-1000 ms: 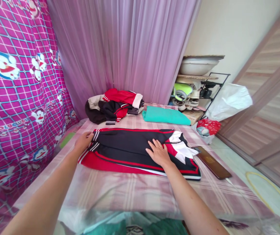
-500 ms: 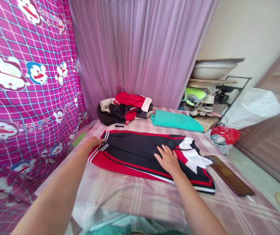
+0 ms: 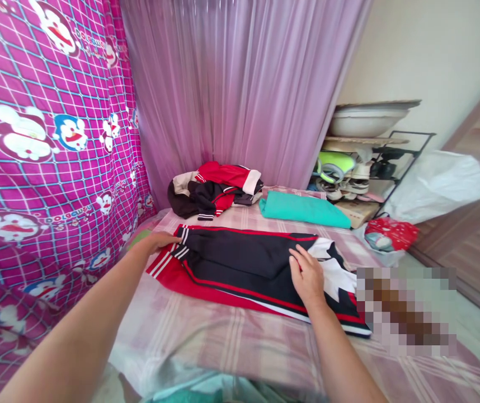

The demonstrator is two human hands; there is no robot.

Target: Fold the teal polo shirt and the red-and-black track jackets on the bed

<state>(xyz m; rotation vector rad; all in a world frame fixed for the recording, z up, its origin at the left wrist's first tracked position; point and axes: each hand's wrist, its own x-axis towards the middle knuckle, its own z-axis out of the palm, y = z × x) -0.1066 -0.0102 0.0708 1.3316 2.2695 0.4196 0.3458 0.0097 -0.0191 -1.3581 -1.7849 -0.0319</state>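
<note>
A black, red and white jacket [image 3: 240,257] lies folded lengthwise on the checked bedsheet, its striped sleeve cuffs to the left and a white part to the right. My left hand [image 3: 162,242] is closed at the cuff end, fingertips gripping the striped edge; part of its fingers is hidden. Palm down on the right part of the dark fabric rests my right hand [image 3: 307,274], its fingers stretched out and holding nothing.
Behind the jacket lie a heap of red and black clothes [image 3: 215,190] and a folded teal cloth [image 3: 305,209]. A shoe rack [image 3: 395,151] stands at the right. Something brown beside the jacket is pixelated. Curtains [image 3: 231,84] hang at the back.
My right hand has slid to the right across the jacket towards its white part. My left hand stays at the cuffs, and the red lower edge there has shifted slightly left.
</note>
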